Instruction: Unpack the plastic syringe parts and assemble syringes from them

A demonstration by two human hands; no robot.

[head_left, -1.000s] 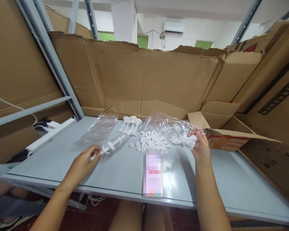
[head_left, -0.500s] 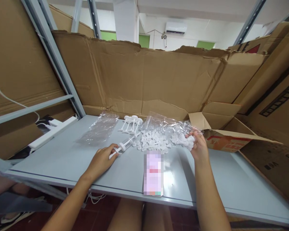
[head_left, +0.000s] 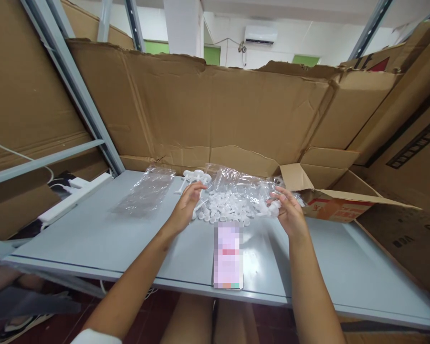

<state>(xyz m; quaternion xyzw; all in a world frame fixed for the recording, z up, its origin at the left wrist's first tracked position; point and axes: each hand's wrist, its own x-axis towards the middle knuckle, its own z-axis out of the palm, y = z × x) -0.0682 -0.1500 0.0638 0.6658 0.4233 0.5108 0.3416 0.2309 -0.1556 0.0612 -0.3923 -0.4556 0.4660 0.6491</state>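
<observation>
My left hand is over the table at the left edge of a heap of small white plastic caps, its fingers loosely stretched and apart. Beyond it lie several white plungers, partly covered by the fingers. A piece of ridged, clear-looking barrel shows just right of the hand; the rest is hidden. My right hand has thumb and fingers around a few white plastic caps at the right end of the heap. A crumpled clear plastic bag lies behind the heap.
A phone with a blurred screen lies near the front edge. Another clear bag lies at left, by a white power strip. An open cardboard box stands at right. Tall cardboard walls the back.
My left hand has moved forward and right towards the heap; the syringe it held half a second ago is now mostly hidden. My right hand has shifted slightly left, its fingers more spread.
</observation>
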